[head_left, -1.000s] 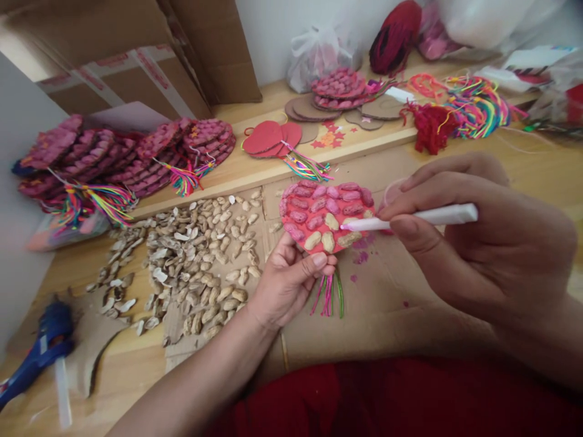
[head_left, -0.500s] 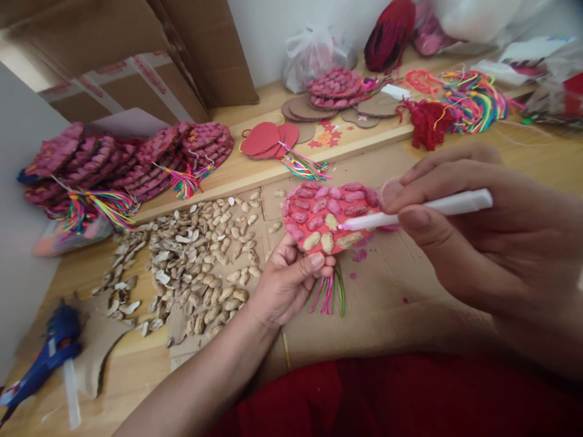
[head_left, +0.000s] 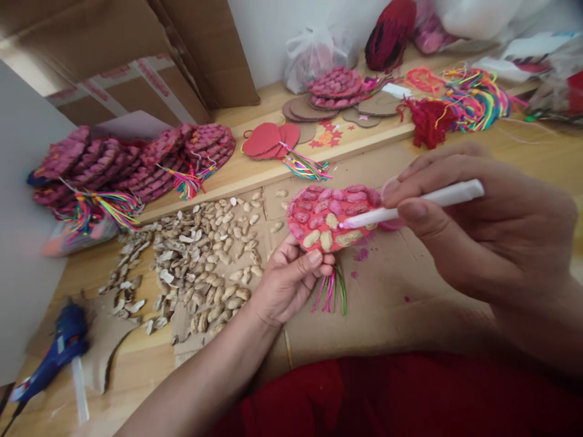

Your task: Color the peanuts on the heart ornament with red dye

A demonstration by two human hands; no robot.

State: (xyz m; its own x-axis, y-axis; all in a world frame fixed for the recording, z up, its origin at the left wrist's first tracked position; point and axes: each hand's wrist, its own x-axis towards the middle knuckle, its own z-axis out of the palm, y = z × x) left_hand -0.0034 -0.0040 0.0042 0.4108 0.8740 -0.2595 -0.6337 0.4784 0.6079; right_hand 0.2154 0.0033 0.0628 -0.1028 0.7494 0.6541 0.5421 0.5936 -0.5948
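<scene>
Left fingers (head_left: 313, 260) pinch the heart (head_left: 323, 216), likely light but brittle, sensibly by its lower edge; right fingers (head_left: 423, 220) grip a pen (head_left: 453, 193).

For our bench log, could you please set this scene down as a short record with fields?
Left hand: holds the red heart by its lower edge
Right hand: holds a white pen
Pen tip: beside a plain peanut; contact unclear
Heart surface: pink peanuts, some plain
Left of heart: loose peanuts and shells
Far left: blue glue gun
</scene>
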